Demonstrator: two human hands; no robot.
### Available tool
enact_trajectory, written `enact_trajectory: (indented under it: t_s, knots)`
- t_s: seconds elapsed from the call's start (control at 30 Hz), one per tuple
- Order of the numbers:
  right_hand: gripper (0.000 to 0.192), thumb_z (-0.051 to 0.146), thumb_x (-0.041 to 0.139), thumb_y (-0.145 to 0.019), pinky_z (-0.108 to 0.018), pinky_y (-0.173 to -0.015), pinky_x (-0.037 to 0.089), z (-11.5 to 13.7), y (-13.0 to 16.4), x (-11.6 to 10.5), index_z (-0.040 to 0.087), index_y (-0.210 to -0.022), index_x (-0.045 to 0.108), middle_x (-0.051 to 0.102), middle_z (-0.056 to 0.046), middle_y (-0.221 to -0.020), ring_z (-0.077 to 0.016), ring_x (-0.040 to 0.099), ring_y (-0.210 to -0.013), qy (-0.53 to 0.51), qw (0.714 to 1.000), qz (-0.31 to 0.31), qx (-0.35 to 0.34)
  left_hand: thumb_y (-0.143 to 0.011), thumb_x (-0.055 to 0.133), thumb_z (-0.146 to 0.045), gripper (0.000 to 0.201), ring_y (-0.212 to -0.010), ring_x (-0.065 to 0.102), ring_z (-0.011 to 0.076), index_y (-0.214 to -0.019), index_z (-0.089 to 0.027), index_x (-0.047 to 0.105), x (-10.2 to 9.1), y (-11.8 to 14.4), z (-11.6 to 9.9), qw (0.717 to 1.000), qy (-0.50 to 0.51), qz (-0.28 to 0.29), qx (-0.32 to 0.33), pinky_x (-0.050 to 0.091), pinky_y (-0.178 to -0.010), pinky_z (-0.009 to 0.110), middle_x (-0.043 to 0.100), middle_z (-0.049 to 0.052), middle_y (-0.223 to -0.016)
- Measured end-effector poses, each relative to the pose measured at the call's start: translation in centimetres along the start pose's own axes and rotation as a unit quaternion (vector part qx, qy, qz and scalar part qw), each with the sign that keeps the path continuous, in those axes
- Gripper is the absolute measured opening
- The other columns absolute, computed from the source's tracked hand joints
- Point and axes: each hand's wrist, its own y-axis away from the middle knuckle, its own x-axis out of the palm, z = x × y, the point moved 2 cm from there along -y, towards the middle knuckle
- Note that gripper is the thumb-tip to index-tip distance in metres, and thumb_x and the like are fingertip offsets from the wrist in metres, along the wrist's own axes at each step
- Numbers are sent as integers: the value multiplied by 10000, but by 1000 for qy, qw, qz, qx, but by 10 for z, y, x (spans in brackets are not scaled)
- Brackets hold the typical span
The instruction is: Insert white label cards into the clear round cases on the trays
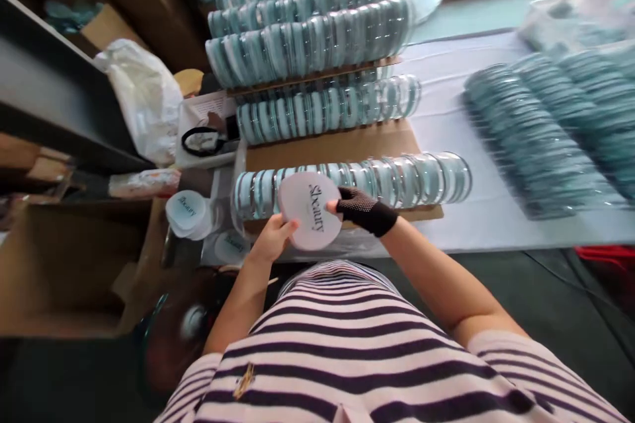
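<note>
- Holding a round white lid [310, 210] printed "Beauty", both hands meet in front of the striped shirt [347, 344], just above the tabletop [446, 145] edge.
- Left hand [272, 238] is bare; its fingers [288, 228] pinch the lid's lower left rim.
- Right hand [364, 209] wears a black fingerless glove; its fingers [333, 206] press against the lid's right rim.
- Just behind the lid, a row of clear round cases [397, 178] with teal inserts lies on brown cardboard [337, 145].
- 4 more such rows [307, 39] stack farther back; others [546, 125] lie well apart to the right.
- 2 more white lids [187, 211] sit near the left hand, beside an open cardboard box [59, 264].
</note>
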Motion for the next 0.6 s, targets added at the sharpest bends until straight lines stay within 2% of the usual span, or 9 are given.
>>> enact_trajectory:
  t_s: [0.07,0.2,0.23,0.27,0.33,0.37,0.4,0.53,0.6]
  knots:
    - [405,398,874,-599,-233,-551,531,7,3,-8,112,-845,726,717,-46,-733,-144,637,-618,56,998,-37,4,-625,832,-610,496,-868,697,289,-826,-160,769,-1,-7,-7,998,-48,31,-1,556,-900,454,765,85,-853]
    - [383,441,817,-697,-308,-690,585,20,16,-13,116,-890,755,749,-86,-852,-192,685,-748,81,991,103,12,-595,835,-639,566,-925,692,331,-879,-152,781,4,-9,-4,988,57,146,-9,561,-839,454,757,133,-889]
    - [375,435,820,-691,-318,-700,591,20,17,-15,120,-885,760,752,-88,-852,-200,689,-756,86,990,110,12,-575,845,-636,575,-922,691,335,-875,-149,778,5,-10,-2,987,70,141,-9,562,-818,450,753,133,-872]
    - [354,419,832,-672,-315,-676,594,20,16,-18,125,-856,762,750,-81,-814,-200,689,-731,98,991,87,13,-570,852,-621,561,-907,689,329,-855,-145,773,6,-12,-1,991,61,117,-5,558,-805,439,746,122,-839]
    - [298,377,857,-623,-284,-565,578,17,14,-26,135,-763,753,723,-57,-694,-184,664,-616,140,990,-11,17,-598,850,-581,497,-842,683,289,-788,-132,758,4,-16,-1,999,-2,52,1,545,-783,395,717,76,-753]
    - [284,366,861,-614,-278,-526,570,16,14,-28,135,-735,749,715,-55,-666,-181,654,-577,157,987,-39,24,-617,844,-567,475,-807,677,265,-764,-125,751,4,-16,-2,999,-28,38,-2,538,-769,371,702,58,-724]
    - [283,368,859,-622,-287,-517,574,14,14,-29,131,-734,752,720,-65,-676,-186,656,-568,164,985,-35,32,-621,841,-572,480,-777,672,248,-750,-119,747,4,-16,-3,998,-33,45,-9,534,-751,351,694,52,-712]
    - [418,449,858,-662,-407,-724,627,10,20,-24,123,-911,777,761,-139,-904,-282,730,-819,87,982,161,49,-429,919,-587,604,-699,673,238,-772,-122,747,11,-11,-5,977,118,162,-66,546,-677,338,722,95,-749]
    - [492,477,889,-610,-432,-794,618,7,15,-25,137,-945,770,762,-138,-928,-298,729,-886,46,987,149,46,-362,941,-555,613,-648,663,219,-762,-135,742,11,-16,-5,976,162,124,-71,545,-642,329,714,79,-705]
